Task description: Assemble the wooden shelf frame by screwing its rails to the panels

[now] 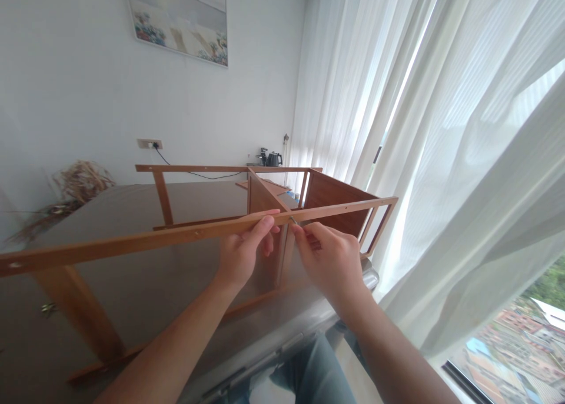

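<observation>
Near the bottom, a knee in blue jeans (309,374) sits below a silver edge (282,327), probably the worktop's rim. Above it, the left grip (241,257) is clenched around a long wooden rail (176,236), thumb on top and fingers underneath. The right grip (329,263) pinches a small metal tool (293,220), maybe a hex key, though it's too small to tell. The tool's tip meets the rail just right of the left grip, so the right grip is the nearer one to that spot. The rail's long axis runs across the person, low at the left of the view and rising to the right, passing through the left grip and on past the tool. The rail belongs to an open wooden frame (318,192) with an upright wooden panel (262,195) in the middle. The frame sits on a dark glossy worktop (97,216). Farther off are dried grass (82,183), a wall socket (149,143) with a black cable (194,174), and a black kettle (273,159). Behind those are a framed picture (176,22) and white curtains (397,98).
</observation>
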The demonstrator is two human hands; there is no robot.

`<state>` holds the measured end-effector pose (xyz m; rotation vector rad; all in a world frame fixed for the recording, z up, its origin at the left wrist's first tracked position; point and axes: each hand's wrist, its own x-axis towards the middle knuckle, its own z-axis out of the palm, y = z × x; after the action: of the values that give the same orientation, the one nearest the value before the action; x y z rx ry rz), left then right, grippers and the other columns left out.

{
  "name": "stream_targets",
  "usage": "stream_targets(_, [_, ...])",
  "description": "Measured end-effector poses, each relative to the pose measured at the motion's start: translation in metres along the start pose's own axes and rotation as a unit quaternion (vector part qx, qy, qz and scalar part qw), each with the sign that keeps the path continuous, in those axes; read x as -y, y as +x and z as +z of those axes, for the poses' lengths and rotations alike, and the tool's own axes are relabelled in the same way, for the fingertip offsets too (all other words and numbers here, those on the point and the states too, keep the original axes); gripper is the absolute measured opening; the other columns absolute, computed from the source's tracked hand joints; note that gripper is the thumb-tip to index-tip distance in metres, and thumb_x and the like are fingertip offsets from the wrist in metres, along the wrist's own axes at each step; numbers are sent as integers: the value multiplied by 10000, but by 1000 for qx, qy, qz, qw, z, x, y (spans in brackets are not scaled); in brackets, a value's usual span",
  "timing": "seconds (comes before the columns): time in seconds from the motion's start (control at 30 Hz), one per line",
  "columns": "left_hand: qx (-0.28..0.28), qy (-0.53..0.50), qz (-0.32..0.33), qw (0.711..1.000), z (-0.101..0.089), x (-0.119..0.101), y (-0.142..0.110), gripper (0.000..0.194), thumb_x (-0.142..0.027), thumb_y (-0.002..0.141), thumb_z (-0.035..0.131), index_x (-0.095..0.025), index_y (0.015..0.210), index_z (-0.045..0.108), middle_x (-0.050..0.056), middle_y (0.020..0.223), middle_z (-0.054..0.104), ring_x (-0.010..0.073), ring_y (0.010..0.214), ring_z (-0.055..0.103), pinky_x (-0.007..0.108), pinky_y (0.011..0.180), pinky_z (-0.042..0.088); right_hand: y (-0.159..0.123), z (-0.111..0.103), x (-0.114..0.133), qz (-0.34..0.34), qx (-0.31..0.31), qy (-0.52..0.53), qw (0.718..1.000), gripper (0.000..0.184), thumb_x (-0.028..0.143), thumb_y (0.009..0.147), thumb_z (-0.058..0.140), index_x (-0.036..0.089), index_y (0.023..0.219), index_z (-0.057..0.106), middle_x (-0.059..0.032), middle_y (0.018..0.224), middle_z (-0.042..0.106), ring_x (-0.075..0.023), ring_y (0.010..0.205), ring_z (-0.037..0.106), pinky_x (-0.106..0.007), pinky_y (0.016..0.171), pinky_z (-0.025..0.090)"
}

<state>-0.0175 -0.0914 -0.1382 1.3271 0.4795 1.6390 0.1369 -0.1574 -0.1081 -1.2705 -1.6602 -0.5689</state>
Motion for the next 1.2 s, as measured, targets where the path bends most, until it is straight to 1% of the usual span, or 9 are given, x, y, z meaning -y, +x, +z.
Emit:
stream_targets(0.27, [1,25,-2,1000,0,-2,-1,342,-450,895,724,-175,1087,789,35,775,735,98,495,568,233,444,438,1,1,-1,-24,49,-12,998,255,283,1033,518,203,835,658,-14,687,686,-138,592,627,-259,538,338])
stream_targets(0.4, [73,196,27,977,-7,-3,-3,333,-483,902,681,-185,1037,742,50,831,744,159,659,658,277,611,504,2,-1,-3,-70,82,-33,994,260,232,1039,471,208,824,615,-28,739,670,-147,643,601,-267,573,344])
stream_targets(0.47, [155,368,18,917,-14,-1,-4,283,-482,846,713,-207,913,704,44,819,739,194,712,671,294,646,479,3,-2,-3,-74,74,-34,994,265,217,1030,474,211,795,597,-24,724,646,-146,647,584,-268,586,352])
stream_targets(0.6, [303,592,-60,745,-30,4,-7,418,-610,719,757,-226,856,670,64,850,744,248,708,677,310,602,406,4,-6,-1,-82,53,-9,995,263,215,1029,476,206,806,615,-1,654,595,-135,598,545,-269,569,359])
stream_targets(0.7, [388,625,-95,671,-37,9,-11,495,-645,657,789,-215,885,699,112,945,753,293,781,700,318,601,410,0,-11,-4,-64,41,45,996,219,233,1037,500,201,894,662,-3,697,650,-128,606,585,-256,580,406])
stream_targets(0.77, [422,629,-106,644,-38,11,-16,364,-541,707,783,-210,832,699,110,904,748,289,763,701,318,590,402,-9,-14,-9,-35,41,80,995,186,250,1034,528,209,932,678,-11,759,706,-127,636,637,-244,596,449])
stream_targets(0.9, [446,626,-100,632,-32,16,-28,171,-348,863,656,-196,794,695,121,863,742,293,784,722,337,634,434,-43,-20,-23,37,61,116,991,156,278,1021,572,220,938,690,1,742,732,-135,642,685,-239,615,508])
stream_targets(1.03, [445,639,-83,621,-28,16,-37,162,-257,929,558,-180,874,689,165,921,739,328,822,731,356,649,433,-85,-20,-29,78,104,126,983,170,282,1018,573,224,940,712,-6,755,747,-151,658,709,-249,631,540])
stream_targets(1.2, [403,598,-86,687,-30,8,-34,247,-356,1010,448,-227,955,651,93,752,695,262,644,667,324,578,318,-119,-3,-30,71,130,112,983,197,280,1024,562,236,1024,754,-33,872,797,-168,700,742,-257,650,557])
